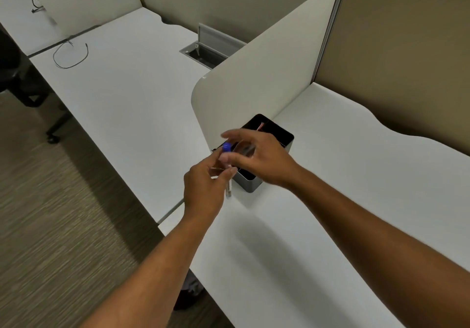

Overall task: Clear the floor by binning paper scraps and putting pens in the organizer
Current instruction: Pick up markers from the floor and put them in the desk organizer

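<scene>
A dark box-shaped organizer (286,138) stands on the white desk (330,200) against the end of a cream divider panel. My left hand (203,190) is shut on a clear pen with a blue cap (228,172), held nearly upright just left of the organizer's near corner. My right hand (259,157) hovers over the organizer's open top, fingers spread and blurred, its fingertips close to the pen's blue cap. Something pinkish shows inside the organizer's far compartment. No paper scraps or bin are in view.
The cream divider panel (267,68) rises behind the organizer. A second white desk (127,86) to the left carries a looped black cable (70,56) and an open cable hatch (203,53). Carpeted floor (50,213) lies at left, with a dark chair base (30,93).
</scene>
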Demonstrator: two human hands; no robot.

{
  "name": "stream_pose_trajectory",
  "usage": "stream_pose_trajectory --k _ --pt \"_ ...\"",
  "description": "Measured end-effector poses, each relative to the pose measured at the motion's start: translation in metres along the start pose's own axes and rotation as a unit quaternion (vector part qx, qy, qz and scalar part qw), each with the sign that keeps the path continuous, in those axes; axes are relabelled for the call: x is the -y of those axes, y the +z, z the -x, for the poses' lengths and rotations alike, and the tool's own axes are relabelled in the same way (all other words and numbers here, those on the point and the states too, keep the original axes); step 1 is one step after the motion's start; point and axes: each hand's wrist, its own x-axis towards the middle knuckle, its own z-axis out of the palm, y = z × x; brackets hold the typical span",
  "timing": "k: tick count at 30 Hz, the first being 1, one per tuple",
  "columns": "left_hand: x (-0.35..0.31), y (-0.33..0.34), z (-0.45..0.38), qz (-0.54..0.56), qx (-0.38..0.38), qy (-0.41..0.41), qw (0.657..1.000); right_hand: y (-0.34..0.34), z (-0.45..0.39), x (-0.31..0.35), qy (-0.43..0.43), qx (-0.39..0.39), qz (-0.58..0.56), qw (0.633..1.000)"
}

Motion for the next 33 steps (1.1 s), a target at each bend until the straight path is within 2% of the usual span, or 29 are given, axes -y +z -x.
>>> stream_pose_trajectory --k 6,9,12,15,22,27,30,33 --pt "0.001 0.011 -0.004 0.032 -0.034 0.003 0.999 -0.006 -0.006 -0.005 0.003 -0.031 -0.008 0.999" --pt "0.008 0.011 -0.003 0.057 -0.043 -0.008 0.997 -0.019 -0.024 -0.005 -0.006 -0.105 -0.029 0.994" --pt "0.023 0.007 0.002 0.051 -0.049 -0.020 0.997 -0.024 -0.048 -0.012 -0.048 -0.147 0.012 0.988" --pt "0.041 0.000 0.009 0.051 -0.055 -0.030 0.997 -0.019 -0.069 -0.028 -0.072 -0.134 0.079 0.985" --pt "0.066 -0.020 0.020 0.053 -0.071 -0.048 0.995 0.008 -0.086 -0.067 -0.033 -0.036 0.179 0.983" --pt "0.073 -0.029 0.023 0.051 -0.080 -0.053 0.994 0.017 -0.084 -0.080 -0.048 0.025 0.328 0.943" --pt "0.077 -0.033 0.027 0.052 -0.081 -0.058 0.994 0.020 -0.077 -0.081 -0.065 -0.015 0.304 0.950" --pt "0.084 -0.036 0.030 0.063 -0.084 -0.055 0.993 0.026 -0.059 -0.063 -0.057 -0.151 0.185 0.969"
